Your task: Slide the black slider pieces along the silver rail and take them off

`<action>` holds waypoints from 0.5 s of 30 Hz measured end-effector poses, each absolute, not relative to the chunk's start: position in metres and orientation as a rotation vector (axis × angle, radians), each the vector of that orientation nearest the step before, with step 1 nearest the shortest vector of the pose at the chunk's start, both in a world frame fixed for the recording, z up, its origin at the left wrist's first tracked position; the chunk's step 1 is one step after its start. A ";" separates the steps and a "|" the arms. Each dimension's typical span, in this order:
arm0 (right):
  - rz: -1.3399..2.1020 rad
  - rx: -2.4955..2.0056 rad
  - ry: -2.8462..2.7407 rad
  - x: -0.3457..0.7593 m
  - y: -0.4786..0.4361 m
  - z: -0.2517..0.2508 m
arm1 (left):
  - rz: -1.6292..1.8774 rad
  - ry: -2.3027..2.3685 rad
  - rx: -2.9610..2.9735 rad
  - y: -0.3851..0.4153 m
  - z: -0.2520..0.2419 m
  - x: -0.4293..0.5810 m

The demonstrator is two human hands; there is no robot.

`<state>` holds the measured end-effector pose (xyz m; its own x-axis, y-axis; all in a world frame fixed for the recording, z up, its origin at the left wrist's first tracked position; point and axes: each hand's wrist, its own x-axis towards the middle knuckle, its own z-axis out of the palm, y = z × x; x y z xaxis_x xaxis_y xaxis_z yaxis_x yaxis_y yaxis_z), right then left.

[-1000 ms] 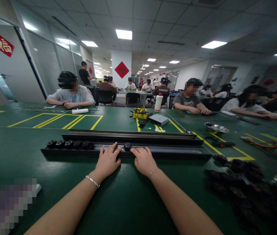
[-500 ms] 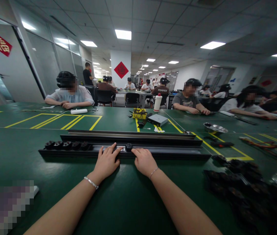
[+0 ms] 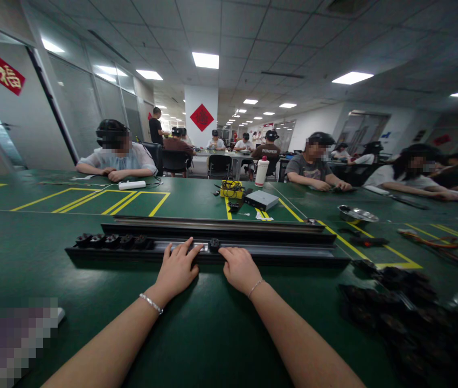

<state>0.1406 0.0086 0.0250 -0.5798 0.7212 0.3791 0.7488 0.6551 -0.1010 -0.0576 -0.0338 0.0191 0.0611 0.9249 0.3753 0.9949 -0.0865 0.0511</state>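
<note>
A long black rail [image 3: 293, 260] with a pale inner channel lies across the table. Within its channel sits one small black socket module [image 3: 214, 245], between my hands. My left hand [image 3: 178, 267] rests on the rail just left of that module, its fingers spread and nothing in them. At the module's right side is my right hand [image 3: 240, 268], with fingers bent and close together and the index fingertip against the module. Several similar black modules [image 3: 111, 241] stand in a row at the rail's left end.
Behind the rail lies a second black strip [image 3: 221, 226]. Dark parts [image 3: 390, 323] are heaped at right, near a metal bowl [image 3: 358, 214]. Farther back are a yellow box [image 3: 231, 188], a grey box [image 3: 261, 200] and a white bottle [image 3: 261, 171]. Other people sit across the table.
Both hands keep their places at the module, which shows no clear movement along the rail. The whole view has shifted very slightly.
</note>
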 end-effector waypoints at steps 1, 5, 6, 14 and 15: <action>-0.101 -1.159 -2.483 0.141 0.009 0.024 | -0.465 -1.958 -2.115 -0.034 0.018 -0.058; -0.081 -1.147 -2.466 0.141 0.010 0.024 | -0.475 -1.931 -2.111 -0.033 0.017 -0.059; -0.070 -1.145 -2.465 0.141 0.010 0.024 | -0.476 -1.923 -2.110 -0.033 0.017 -0.059; -0.054 -1.157 -2.466 0.141 0.011 0.024 | -0.465 -1.922 -2.112 -0.034 0.017 -0.060; -0.056 -1.153 -2.462 0.141 0.011 0.024 | -0.466 -1.922 -2.111 -0.034 0.017 -0.060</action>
<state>0.1406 0.0111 0.0237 -0.5683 0.7258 0.3875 0.7426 0.6553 -0.1382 -0.0596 -0.0338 0.0169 0.0794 0.9152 0.3951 0.9945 -0.0997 0.0310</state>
